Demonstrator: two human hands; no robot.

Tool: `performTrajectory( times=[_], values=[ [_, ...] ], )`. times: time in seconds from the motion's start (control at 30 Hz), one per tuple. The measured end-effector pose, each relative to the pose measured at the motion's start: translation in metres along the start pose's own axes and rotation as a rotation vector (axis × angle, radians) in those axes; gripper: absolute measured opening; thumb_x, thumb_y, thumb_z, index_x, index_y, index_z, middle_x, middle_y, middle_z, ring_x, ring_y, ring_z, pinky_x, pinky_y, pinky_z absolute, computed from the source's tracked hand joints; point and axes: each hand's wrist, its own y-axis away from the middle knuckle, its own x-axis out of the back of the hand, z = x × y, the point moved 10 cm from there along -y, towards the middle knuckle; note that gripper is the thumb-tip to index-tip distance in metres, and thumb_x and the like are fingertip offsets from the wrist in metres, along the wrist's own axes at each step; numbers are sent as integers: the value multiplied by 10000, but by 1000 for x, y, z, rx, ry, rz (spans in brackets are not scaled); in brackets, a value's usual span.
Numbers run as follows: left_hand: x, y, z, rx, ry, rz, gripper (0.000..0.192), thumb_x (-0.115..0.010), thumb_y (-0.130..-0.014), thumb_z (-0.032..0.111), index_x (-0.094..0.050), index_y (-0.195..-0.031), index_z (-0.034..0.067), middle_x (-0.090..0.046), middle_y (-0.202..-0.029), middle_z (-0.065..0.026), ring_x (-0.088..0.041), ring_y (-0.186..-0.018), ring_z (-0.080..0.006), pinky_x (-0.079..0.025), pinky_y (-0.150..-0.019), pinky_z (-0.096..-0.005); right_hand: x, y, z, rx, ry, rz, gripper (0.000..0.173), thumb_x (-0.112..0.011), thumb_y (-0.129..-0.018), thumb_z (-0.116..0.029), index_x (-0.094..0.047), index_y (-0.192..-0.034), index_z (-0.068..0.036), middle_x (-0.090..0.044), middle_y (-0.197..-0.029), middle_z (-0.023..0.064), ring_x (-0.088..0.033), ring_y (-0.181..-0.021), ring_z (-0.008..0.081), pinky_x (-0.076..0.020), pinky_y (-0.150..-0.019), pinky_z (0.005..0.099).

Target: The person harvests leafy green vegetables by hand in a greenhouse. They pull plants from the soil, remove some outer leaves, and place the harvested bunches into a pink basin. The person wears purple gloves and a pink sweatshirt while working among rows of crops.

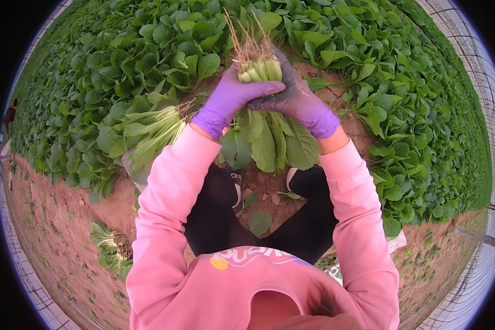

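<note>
A bunch of leafy green vegetables (260, 71) is gripped between both hands, roots up and leaves hanging down. My left hand (231, 93), in a purple glove, wraps the bunch from the left, its thumb across the stems. My right hand (293, 93), in a purple glove darkly soiled over the fingers and palm, holds it from the right; the two thumbs meet in front. Fingers behind the stems are hidden. Left of my left wrist lies a pile of pulled greens (159, 126), with pale stems and thin roots towards the hand.
Dense rows of growing leafy greens (86, 86) stand ahead and on both sides. Another pulled bunch (117, 247) lies on the bare soil (66, 231) at lower left. Loose leaves (260, 222) lie between my legs. Curved greenhouse framing (474, 70) borders the right. Someone dark-clad (10, 115) is at far left.
</note>
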Motion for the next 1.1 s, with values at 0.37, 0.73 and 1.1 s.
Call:
performTrajectory(
  times=[0.37,0.73,1.1],
  values=[
    [13,-8,8,-83,208,-43,450,-598,-867,121,-531,-1261,-84,-633,-1166,-185,-604,-1111,-272,-448,-1029,-392,145,45,-13,-27,216,207,727,-643,-929,-201,-236,-1499,-5,-600,-1238,160,-585,-1133,199,-445,-992,281],
    [51,-1,32,-257,-143,226,433,-516,-946,98,-471,-1328,-101,-534,-1331,-210,-499,-1266,-270,-335,-1127,-388,58,372,348,-786,285,643,288,-610,-882,-72,-610,-1168,-37,-703,-997,103,-681,-919,200,-531,-819,325],
    [59,-15,5,-108,-82,276,513,-455,-959,149,-373,-1403,-95,-461,-1408,-220,-428,-1334,-290,-282,-1154,-416,240,435,409,-971,212,1127,527,-571,-816,-23,-524,-1341,-25,-554,-1340,187,-540,-1240,276,-421,-1026,320]
  ],
)
